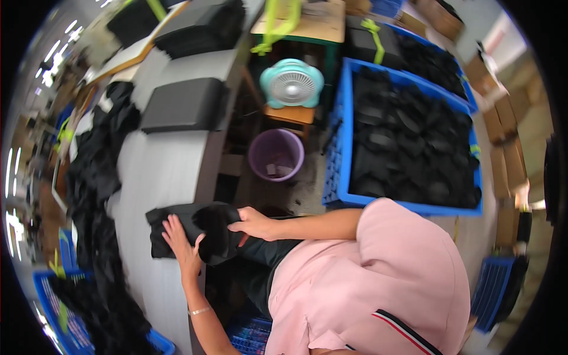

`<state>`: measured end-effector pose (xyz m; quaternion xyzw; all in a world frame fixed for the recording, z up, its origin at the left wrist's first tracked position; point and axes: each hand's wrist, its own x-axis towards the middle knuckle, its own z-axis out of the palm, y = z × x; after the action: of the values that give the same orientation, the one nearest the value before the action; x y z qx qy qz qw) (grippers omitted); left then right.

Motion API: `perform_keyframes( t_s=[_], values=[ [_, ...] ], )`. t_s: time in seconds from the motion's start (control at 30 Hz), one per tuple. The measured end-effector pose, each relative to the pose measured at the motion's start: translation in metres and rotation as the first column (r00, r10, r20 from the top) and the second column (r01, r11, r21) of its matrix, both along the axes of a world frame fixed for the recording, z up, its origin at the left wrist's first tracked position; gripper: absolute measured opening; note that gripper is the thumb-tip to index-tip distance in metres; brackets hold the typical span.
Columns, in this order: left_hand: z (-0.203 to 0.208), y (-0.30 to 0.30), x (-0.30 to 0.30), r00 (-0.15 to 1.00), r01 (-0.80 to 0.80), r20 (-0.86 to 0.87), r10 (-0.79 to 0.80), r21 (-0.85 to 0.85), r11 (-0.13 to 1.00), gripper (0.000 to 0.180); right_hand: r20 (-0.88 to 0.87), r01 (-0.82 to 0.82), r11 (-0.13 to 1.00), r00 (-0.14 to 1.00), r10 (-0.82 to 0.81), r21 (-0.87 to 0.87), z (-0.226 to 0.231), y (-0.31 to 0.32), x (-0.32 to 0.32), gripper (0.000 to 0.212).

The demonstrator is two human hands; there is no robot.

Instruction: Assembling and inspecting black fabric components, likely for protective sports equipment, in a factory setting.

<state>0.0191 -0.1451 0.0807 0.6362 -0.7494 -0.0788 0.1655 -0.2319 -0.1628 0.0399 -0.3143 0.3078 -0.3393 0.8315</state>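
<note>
Black fabric piece (213, 228) is on the near edge of the worktop (157, 168), right in front of you, with part of it reaching over the edge toward your lap. Your left hand (184, 251) is spread on top with the fingers apart, which I'd guess keeps the cloth flat and stops it sliding. Your right hand (254, 223) looks closed on the opposite end, probably so you can steer that side while the other one pins it down.

Neat dark stack (183, 105) sits further up the worktop, handy but out of your way I reckon. Blue crate (338, 168) full of black pieces (414, 139) is off to your right, likely parked there for an easy reach.

Stuff I can't make out: it's all black on black, so no clue how many layers you've got or where the folds run. Your right fingertips are partly hidden, and I can't tell what that reddish bit (243, 239) beneath them is. The dark cloth heap (97, 171) on the left is blurry too.
</note>
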Motion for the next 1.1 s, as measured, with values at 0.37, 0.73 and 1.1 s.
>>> perform_keyframes(
  t_s=[0.37, 0.73, 1.1],
  values=[
    [-0.004, 0.05, -0.136, 0.158, -0.263, -0.934, 0.322, 0.274, 0.925, 0.025, -0.064, 0.368, 0.927, 0.926, -0.372, -0.066, -0.003, -0.007, -0.112, 0.023],
    [0.035, 0.031, -0.152, -0.529, -0.191, -0.8, 0.283, 0.437, 0.879, 0.052, -0.147, -0.136, 0.969, 0.983, 0.107, -0.205, 0.055, 0.011, -0.139, 0.055],
    [0.014, 0.059, -0.147, -0.375, -0.076, -0.841, 0.389, 0.446, 0.892, 0.059, -0.217, -0.088, 0.975, 0.975, 0.042, -0.203, 0.067, -0.031, -0.102, 0.015]
  ],
)
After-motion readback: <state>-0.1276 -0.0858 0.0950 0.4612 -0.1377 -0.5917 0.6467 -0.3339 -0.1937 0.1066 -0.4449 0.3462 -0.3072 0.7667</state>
